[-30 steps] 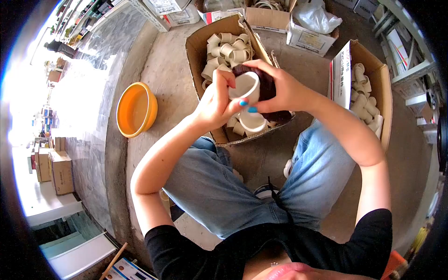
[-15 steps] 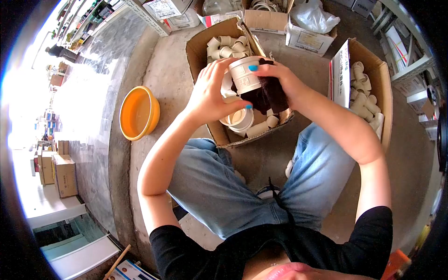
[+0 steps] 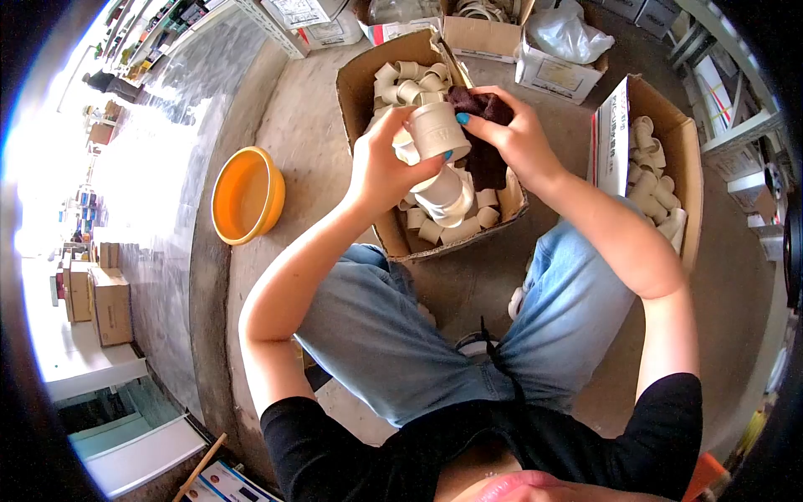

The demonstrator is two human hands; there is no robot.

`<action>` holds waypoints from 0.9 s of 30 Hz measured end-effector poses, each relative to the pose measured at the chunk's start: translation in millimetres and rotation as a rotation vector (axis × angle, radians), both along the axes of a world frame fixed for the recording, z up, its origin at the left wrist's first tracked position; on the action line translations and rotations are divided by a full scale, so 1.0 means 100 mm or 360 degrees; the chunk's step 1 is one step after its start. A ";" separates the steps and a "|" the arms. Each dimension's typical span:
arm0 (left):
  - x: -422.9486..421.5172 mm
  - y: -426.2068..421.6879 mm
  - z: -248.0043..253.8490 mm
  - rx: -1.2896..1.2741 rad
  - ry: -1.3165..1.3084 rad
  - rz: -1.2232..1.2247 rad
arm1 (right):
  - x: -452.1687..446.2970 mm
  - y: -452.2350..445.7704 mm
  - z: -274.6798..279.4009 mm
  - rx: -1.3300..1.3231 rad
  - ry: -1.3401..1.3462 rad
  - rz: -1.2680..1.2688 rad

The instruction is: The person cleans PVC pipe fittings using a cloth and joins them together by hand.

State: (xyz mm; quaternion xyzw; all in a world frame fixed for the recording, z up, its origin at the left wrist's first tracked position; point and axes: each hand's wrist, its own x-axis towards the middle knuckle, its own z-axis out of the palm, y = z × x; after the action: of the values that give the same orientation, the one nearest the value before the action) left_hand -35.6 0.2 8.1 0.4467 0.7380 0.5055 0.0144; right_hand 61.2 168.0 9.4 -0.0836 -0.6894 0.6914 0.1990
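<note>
White plastic pipe fitting (image 3: pixel 437 134) over the cardboard box (image 3: pixel 358 74): from my remote seat I see the left hand (image 3: pixel 376 163) half curled, gripping it, and the right hand (image 3: pixel 522 140) bunched round a dark cloth (image 3: pixel 485 161) beside it. Left of the box stands an orange basin (image 3: pixel 241 201).

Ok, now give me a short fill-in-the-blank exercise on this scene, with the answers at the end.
1. The left hand grips a pale pipe fitting, and its thumbnail is painted ____.
2. The dark brown cloth is in the ____ hand.
3. The open box below the hands is made of ____.
4. The orange basin stands to the ____ of that box.

Missing words: blue; right; cardboard; left.
</note>
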 end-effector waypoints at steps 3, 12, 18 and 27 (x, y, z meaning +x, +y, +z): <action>0.02 0.03 -0.08 0.0122 -0.0316 0.0020 | 0.12 -0.07 0.03 0.0701 0.0236 -0.0015; 0.03 -0.05 0.06 -0.0403 0.0089 0.0025 | 0.06 -0.16 -0.04 0.1628 0.0880 0.0311; 0.09 -0.03 -0.05 -0.0224 -0.0183 0.0094 | -0.04 -0.11 -0.17 0.0618 0.0403 0.0044; -0.02 0.04 -0.17 -0.0095 -0.0732 -0.0405 | -0.12 -0.05 -0.08 0.0387 0.0122 -0.0060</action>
State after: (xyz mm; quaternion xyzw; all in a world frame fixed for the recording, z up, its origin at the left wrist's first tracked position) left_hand -37.9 4.2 -9.1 0.4086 0.6677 0.5660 0.2585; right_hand 48.8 162.8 1.7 -0.0455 -0.7584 0.6016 0.2468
